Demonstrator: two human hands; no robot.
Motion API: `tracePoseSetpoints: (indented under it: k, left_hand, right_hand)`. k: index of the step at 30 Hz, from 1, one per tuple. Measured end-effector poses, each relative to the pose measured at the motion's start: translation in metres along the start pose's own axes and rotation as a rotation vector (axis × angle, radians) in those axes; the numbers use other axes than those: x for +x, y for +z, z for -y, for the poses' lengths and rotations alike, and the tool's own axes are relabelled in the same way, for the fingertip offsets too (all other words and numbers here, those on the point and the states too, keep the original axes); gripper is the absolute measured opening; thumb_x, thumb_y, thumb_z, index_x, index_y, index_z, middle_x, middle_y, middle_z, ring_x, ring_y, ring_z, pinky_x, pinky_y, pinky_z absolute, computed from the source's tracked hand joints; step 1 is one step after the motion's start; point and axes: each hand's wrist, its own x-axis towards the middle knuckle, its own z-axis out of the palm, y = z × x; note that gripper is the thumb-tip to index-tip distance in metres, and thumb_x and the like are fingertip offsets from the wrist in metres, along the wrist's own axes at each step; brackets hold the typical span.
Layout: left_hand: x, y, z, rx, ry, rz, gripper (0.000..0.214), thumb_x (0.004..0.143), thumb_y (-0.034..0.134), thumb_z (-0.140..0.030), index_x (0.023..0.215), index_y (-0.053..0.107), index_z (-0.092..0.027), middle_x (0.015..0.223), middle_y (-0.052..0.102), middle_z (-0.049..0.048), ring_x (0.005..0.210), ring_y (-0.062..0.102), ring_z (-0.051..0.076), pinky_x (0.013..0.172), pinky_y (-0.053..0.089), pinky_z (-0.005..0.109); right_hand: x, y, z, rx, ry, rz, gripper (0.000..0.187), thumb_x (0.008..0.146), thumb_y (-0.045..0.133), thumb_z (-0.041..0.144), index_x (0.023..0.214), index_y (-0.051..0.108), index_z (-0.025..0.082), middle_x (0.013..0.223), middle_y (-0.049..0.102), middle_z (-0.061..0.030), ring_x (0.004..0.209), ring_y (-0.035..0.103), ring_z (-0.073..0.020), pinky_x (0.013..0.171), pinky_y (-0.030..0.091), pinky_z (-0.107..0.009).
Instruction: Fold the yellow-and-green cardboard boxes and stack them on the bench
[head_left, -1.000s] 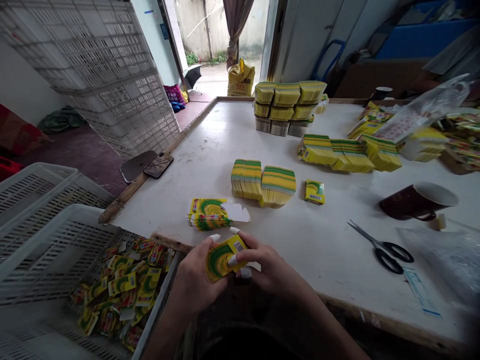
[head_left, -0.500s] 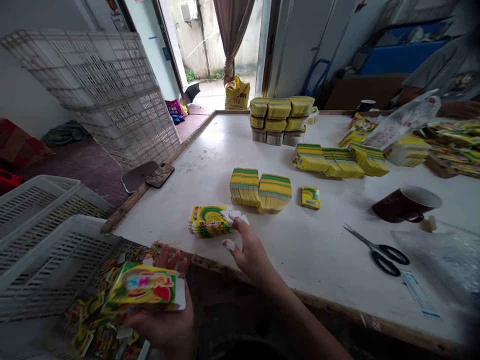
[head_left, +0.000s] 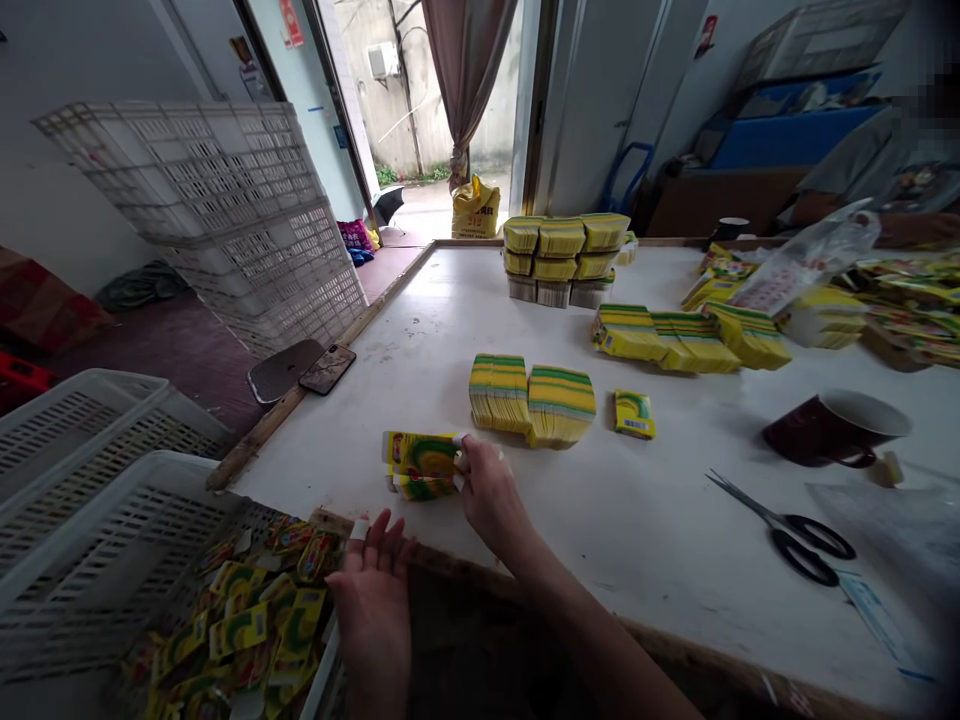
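Note:
My right hand (head_left: 491, 500) pinches the right end of a yellow and green printed carton (head_left: 424, 455), tilted up from the white table (head_left: 360, 440). Another such carton shows just under it; how many lie there I cannot tell. My left hand (head_left: 375, 600) is held palm up with its fingers spread and nothing in it, at the table's front edge beside a white basket (head_left: 82, 545). Inside that basket lies a heap of yellow-green cartons (head_left: 247, 625). Beyond my right hand stand two bundles of flat cartons (head_left: 562, 405), with one small box (head_left: 634, 414) to their right.
Scissors (head_left: 787, 530), a dark mug (head_left: 817, 435) and clear plastic (head_left: 877, 520) lie on the right. More carton bundles (head_left: 690, 340) and a stacked block (head_left: 562, 260) stand farther back. A phone (head_left: 328, 369) rests at the left edge near tall crates (head_left: 247, 220). Another person sits far right.
The carton that my left hand held is gone from it, and that hand has opened and moved right. My right hand has closed on a carton from the small pile and tilted it up.

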Motion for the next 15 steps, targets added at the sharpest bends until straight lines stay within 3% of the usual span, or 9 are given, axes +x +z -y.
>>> tracePoseSetpoints:
  k: [2, 4, 6, 9, 10, 12, 15]
  left_hand:
    - [-0.003, 0.004, 0.002, -0.02, 0.034, 0.049, 0.073, 0.065, 0.058, -0.081, 0.113, 0.065, -0.027, 0.128, 0.064, 0.0061, 0.114, 0.06, 0.023, 0.085, 0.057, 0.032]
    - [-0.01, 0.011, 0.0, -0.041, 0.054, 0.076, 0.075, 0.062, 0.058, -0.083, 0.114, 0.067, -0.029, 0.135, 0.062, 0.0033, 0.125, 0.055, 0.026, 0.09, 0.056, 0.034]
    - [-0.02, 0.022, -0.005, -0.058, 0.034, 0.088, 0.075, 0.072, 0.044, -0.084, 0.118, 0.066, -0.029, 0.137, 0.063, 0.0018, 0.129, 0.053, 0.025, 0.092, 0.056, 0.034]
    - [-0.03, 0.04, -0.014, -0.15, 0.014, 0.106, 0.078, 0.081, 0.019, -0.082, 0.109, 0.068, -0.028, 0.107, 0.074, 0.0009, 0.103, 0.065, 0.02, 0.085, 0.059, 0.029]
    - [-0.031, 0.044, -0.017, -0.2, 0.008, 0.116, 0.075, 0.081, 0.022, -0.082, 0.102, 0.069, -0.027, 0.094, 0.072, -0.0005, 0.091, 0.066, 0.017, 0.082, 0.059, 0.027]
    - [-0.03, 0.051, -0.021, -0.285, -0.003, 0.111, 0.062, 0.074, 0.044, -0.082, 0.088, 0.065, -0.025, 0.078, 0.064, -0.0041, 0.074, 0.062, 0.012, 0.074, 0.059, 0.022]
    - [-0.027, 0.052, -0.021, -0.292, -0.052, -0.03, 0.061, 0.045, 0.08, -0.071, 0.076, 0.061, -0.022, 0.066, 0.056, -0.0076, 0.058, 0.055, 0.008, 0.057, 0.055, 0.017]
  right_hand:
    - [-0.012, -0.002, 0.008, 0.09, -0.022, 0.036, 0.051, 0.079, 0.05, 0.002, 0.127, 0.041, 0.019, 0.097, 0.06, -0.0066, 0.084, 0.058, -0.0197, 0.079, 0.052, -0.034]
    - [-0.029, -0.002, 0.019, 0.232, -0.024, 0.122, 0.058, 0.076, 0.055, 0.004, 0.128, 0.038, 0.022, 0.087, 0.059, 0.0001, 0.07, 0.056, -0.0148, 0.065, 0.052, -0.026]
    - [-0.047, -0.001, 0.031, 0.511, 0.043, 0.239, 0.058, 0.073, 0.058, 0.006, 0.125, 0.041, 0.025, 0.083, 0.055, 0.0032, 0.066, 0.053, -0.0126, 0.059, 0.047, -0.023]
    - [-0.067, -0.002, 0.047, 0.812, 0.165, 0.311, 0.06, 0.071, 0.062, 0.011, 0.127, 0.045, 0.024, 0.083, 0.052, 0.0042, 0.07, 0.052, -0.0127, 0.065, 0.046, -0.025]
    - [-0.071, -0.003, 0.051, 0.853, 0.191, 0.321, 0.064, 0.069, 0.065, 0.013, 0.129, 0.046, 0.023, 0.085, 0.052, 0.0036, 0.075, 0.054, -0.0139, 0.07, 0.047, -0.026]
    - [-0.075, -0.004, 0.056, 0.874, 0.202, 0.341, 0.069, 0.065, 0.071, 0.015, 0.129, 0.049, 0.022, 0.094, 0.057, 0.0008, 0.086, 0.057, -0.0179, 0.081, 0.049, -0.031]
    - [-0.075, -0.005, 0.057, 0.939, 0.182, 0.401, 0.065, 0.062, 0.076, 0.012, 0.123, 0.056, 0.021, 0.123, 0.062, -0.0059, 0.112, 0.059, -0.0252, 0.098, 0.045, -0.034]
